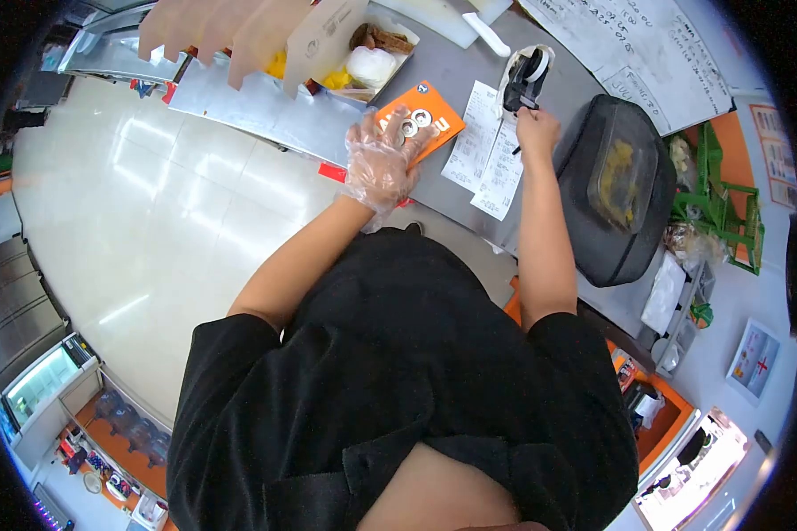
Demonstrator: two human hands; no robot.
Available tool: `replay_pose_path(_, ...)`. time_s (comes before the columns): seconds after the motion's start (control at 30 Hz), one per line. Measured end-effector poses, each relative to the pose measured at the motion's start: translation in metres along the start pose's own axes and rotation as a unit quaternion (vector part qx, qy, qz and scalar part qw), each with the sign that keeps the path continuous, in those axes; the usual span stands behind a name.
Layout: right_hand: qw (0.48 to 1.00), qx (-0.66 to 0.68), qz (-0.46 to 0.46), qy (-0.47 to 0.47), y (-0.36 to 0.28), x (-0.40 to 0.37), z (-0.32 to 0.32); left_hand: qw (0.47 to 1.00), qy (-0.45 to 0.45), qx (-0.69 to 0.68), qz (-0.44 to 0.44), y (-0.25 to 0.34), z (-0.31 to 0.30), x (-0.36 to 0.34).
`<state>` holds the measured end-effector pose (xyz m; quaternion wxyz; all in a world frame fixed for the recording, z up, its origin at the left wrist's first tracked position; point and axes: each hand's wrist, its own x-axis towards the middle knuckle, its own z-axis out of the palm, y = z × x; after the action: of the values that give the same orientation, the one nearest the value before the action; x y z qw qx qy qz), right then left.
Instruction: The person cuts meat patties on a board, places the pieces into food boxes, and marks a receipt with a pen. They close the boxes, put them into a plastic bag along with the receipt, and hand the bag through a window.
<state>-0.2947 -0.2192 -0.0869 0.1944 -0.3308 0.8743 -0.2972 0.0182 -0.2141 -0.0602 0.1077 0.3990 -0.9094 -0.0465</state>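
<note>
My left hand (381, 164), in a clear plastic glove, lies with fingers spread over an orange printed packet (447, 124) at the table's edge. White lettering and round pictures show on the packet between the fingers. My right hand (537, 133) is bare and closed, its fingertips at the lower end of a black tape dispenser (527, 75). A thin dark tip shows below that hand; what the fingers hold is hidden. Two long printed receipts (481, 133) lie side by side on the table between my hands.
An open food box (376, 66) with white and yellow contents stands beyond my left hand. Several folded cartons (230, 31) stand beside it. A white-handled knife (487, 34) lies at the back. On the right, a clear lidded container (624, 181) rests on a black bag (584, 212).
</note>
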Motion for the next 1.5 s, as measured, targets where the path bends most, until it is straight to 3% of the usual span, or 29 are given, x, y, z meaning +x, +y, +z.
replay_pose_path(0.1, 0.996, 0.02, 0.085, -0.012, 0.002, 0.0, 0.007, 1.0, -0.015, 0.003, -0.003, -0.001, -0.002, -0.001)
replay_pose_path(0.2, 0.98, -0.004, -0.132, 0.149, 0.009, -0.028, 0.01, 1.0, 0.012, 0.002, -0.008, -0.005, 0.002, 0.004)
replay_pose_path(0.27, 0.957, 0.176, -0.218, -0.068, -0.003, -0.067, 0.016, 0.999, 0.034, -0.009, -0.01, -0.002, 0.002, -0.003)
replay_pose_path(0.33, 0.938, 0.184, -0.128, -0.265, -0.028, -0.106, 0.018, 0.998, 0.056, -0.03, -0.006, -0.004, 0.007, -0.005)
replay_pose_path(0.37, 0.929, 0.166, -0.107, -0.314, -0.039, -0.118, 0.02, 0.997, 0.071, -0.041, -0.003, -0.004, 0.008, -0.003)
replay_pose_path(0.43, 0.93, 0.143, -0.095, -0.325, -0.041, -0.126, 0.037, 0.997, 0.066, -0.045, -0.001, -0.004, 0.005, -0.002)
replay_pose_path(0.73, 0.96, -0.056, -0.105, -0.255, -0.071, -0.121, 0.042, 0.997, 0.07, -0.029, 0.009, -0.005, 0.007, -0.003)
replay_pose_path(0.83, 0.947, 0.005, -0.079, -0.311, -0.058, -0.116, 0.043, 0.997, 0.07, -0.035, 0.007, -0.006, 0.005, -0.004)
replay_pose_path(0.93, 0.938, 0.066, -0.119, -0.319, -0.023, -0.116, 0.06, 0.997, 0.069, -0.033, 0.007, -0.005, 0.003, -0.003)
replay_pose_path(1.03, 0.947, 0.095, -0.185, -0.244, -0.013, -0.127, 0.065, 0.996, 0.069, -0.047, 0.008, -0.005, 0.001, -0.003)
replay_pose_path(1.13, 0.954, 0.107, -0.16, -0.231, -0.021, -0.132, 0.064, 0.996, 0.071, -0.053, 0.013, -0.006, 0.0, -0.004)
replay_pose_path(1.23, 0.945, 0.011, -0.268, -0.188, -0.018, -0.129, 0.062, 0.995, 0.078, -0.054, 0.019, -0.006, 0.002, -0.002)
replay_pose_path(1.33, 0.941, -0.042, -0.297, -0.155, -0.021, -0.129, 0.055, 0.993, 0.08, -0.08, 0.022, -0.007, 0.002, -0.001)
replay_pose_path(1.5, 0.954, -0.142, -0.223, -0.138, -0.04, -0.124, 0.027, 0.978, 0.113, -0.178, 0.0, -0.012, -0.013, -0.003)
